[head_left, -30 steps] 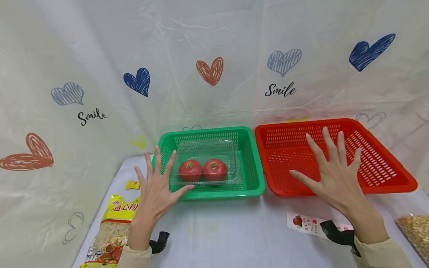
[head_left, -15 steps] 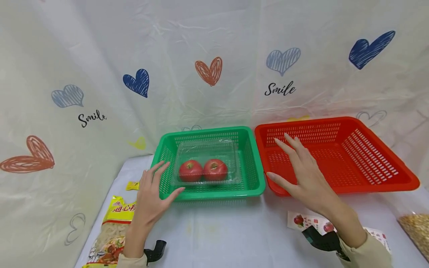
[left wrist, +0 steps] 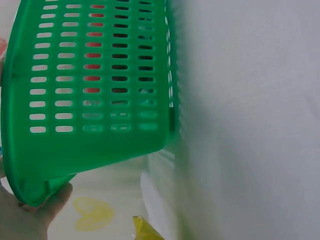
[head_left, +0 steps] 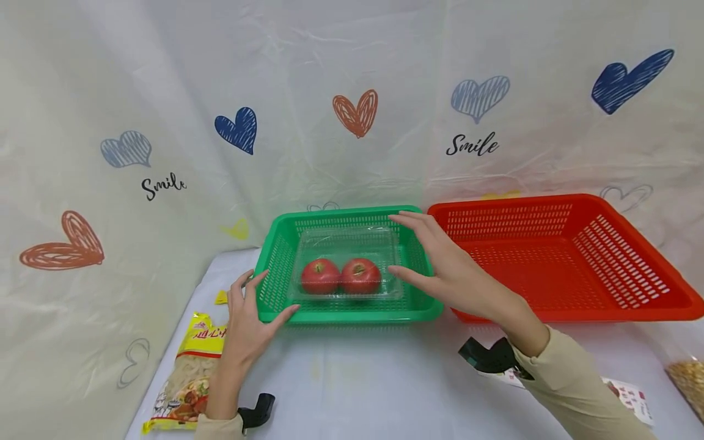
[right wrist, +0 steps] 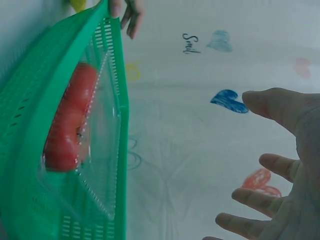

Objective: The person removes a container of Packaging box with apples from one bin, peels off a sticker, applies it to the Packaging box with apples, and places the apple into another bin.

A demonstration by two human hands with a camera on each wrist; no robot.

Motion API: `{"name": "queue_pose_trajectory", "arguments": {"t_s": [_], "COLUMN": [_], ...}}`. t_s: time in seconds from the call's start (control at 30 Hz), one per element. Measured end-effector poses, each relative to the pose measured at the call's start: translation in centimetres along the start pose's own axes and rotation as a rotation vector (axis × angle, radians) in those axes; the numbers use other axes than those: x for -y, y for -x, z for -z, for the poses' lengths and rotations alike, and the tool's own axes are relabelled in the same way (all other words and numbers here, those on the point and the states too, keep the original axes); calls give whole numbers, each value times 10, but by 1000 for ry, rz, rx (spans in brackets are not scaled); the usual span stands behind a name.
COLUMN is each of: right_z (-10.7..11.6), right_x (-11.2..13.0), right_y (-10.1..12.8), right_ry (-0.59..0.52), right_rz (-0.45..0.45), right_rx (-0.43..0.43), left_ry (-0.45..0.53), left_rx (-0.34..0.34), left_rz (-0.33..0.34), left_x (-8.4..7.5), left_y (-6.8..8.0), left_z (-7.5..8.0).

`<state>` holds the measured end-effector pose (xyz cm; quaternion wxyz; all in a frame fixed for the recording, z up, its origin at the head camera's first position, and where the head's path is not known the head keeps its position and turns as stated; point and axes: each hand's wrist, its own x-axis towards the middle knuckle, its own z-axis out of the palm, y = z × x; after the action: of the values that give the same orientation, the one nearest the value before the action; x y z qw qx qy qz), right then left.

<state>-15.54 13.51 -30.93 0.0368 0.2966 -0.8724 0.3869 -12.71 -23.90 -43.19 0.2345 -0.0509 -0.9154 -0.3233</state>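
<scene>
A perforated green basket (head_left: 352, 317) sits on the white surface (head_left: 352, 379), with two glossy red apples (head_left: 360, 276) in its clear plastic box (head_left: 348, 242). The left hand (head_left: 245, 327) curves loosely, fingers parted, at its left corner; the right hand (head_left: 456, 272) spreads wide above its right side.

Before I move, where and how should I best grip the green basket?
Probably grip the green basket by the rim of its two short sides, left hand from the left, right hand from above: the rim flares out, while the red basket, close on the right, leaves little room beside it.
</scene>
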Motion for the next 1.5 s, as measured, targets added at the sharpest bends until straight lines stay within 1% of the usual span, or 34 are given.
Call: {"name": "queue_pose_trajectory", "arguments": {"t_s": [0.1,0.23,0.43,0.53,0.63,0.73,0.83,0.9,1.07,1.17,1.33,1.5], "right_z": [-2,2,3,0,-3,-5,-9,-12,-21,-26,-33,-40], "right_x": [2,-3,-17,-20,-20,-21,-24,-27,-34,-37,-43,-49], "right_y": [-13,-29,-49,-54,-59,-65,-72,-77,-84,-86,-89,-93], "right_ry": [-15,-79,-225,-255,-281,-340,-382,-385,-310,-286,-303,-375], "right_rz": [8,-3,-75,-99,-123,-187,-274,-322,-411,-486,-610,-677], "right_rx": [29,84,152,172,192,210,222,226,220,219,244,286], "left_ry": [48,106,156,207,279,339,363,365,368,371,361,371], "left_rx": [13,57,101,132,154,166,178,187,199,205,209,203], "left_rz": [56,141,249,315,361,382,392,397,402,409,419,423], "left_x": [-1,-4,-7,-6,-5,-3,-1,-1,0,0,0,0], "left_y": [0,-1,-2,-2,-1,-1,-1,-1,-1,-1,-1,1], "left_z": [-1,-2,-1,1,2,2,1,1,-1,-2,0,4]}}
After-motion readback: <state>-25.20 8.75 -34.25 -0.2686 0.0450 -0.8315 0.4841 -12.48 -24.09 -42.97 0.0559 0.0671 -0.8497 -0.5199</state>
